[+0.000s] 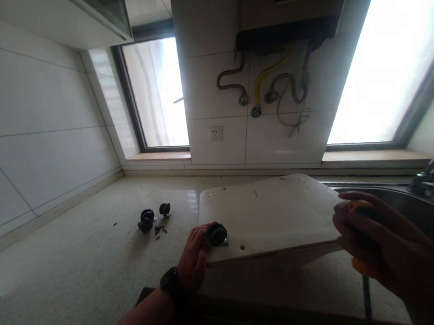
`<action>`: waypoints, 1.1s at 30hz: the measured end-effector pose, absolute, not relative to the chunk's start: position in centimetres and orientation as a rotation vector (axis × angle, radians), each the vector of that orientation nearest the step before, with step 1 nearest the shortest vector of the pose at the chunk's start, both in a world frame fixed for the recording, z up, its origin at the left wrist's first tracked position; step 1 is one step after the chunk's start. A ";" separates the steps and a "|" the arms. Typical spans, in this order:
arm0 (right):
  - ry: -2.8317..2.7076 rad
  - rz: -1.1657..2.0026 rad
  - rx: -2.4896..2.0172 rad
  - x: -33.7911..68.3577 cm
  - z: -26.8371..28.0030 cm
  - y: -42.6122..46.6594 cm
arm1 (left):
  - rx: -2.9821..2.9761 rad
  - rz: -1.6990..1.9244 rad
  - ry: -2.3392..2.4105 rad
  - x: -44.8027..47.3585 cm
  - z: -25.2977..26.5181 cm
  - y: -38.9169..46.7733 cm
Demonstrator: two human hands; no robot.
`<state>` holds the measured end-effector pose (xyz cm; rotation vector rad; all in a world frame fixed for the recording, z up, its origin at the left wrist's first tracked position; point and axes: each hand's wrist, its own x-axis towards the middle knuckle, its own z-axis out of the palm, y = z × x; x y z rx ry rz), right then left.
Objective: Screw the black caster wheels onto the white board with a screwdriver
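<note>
My left hand (196, 255), with a dark watch on its wrist, is closed about a black caster wheel (216, 233). The caster's metal plate lies on the near left corner of a white board (268, 208), which rests on the counter. A single screw (242, 247) shows in the board just right of the caster. Beyond the board's right end, my right hand (371, 236) is raised and wrapped round an orange-and-black screwdriver (363, 267). Its dark shaft points downward, and its tip is out of view. Three more casters (146, 216) stand left of the board, with several loose screws (160, 230) beside them.
A steel sink (395, 214) with a tap (428, 180) lies at the right. Behind the counter (98, 270) rises a tiled wall with a socket (215, 133), pipes and a water heater (291, 8). A wall cabinet (95, 17) hangs at the upper left.
</note>
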<state>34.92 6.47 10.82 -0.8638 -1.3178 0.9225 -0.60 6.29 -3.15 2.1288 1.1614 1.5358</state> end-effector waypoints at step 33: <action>-1.098 1.237 -1.207 37.1 1.4 3.7 | 2.856 0.931 1.393 9.2 0.9 -4.4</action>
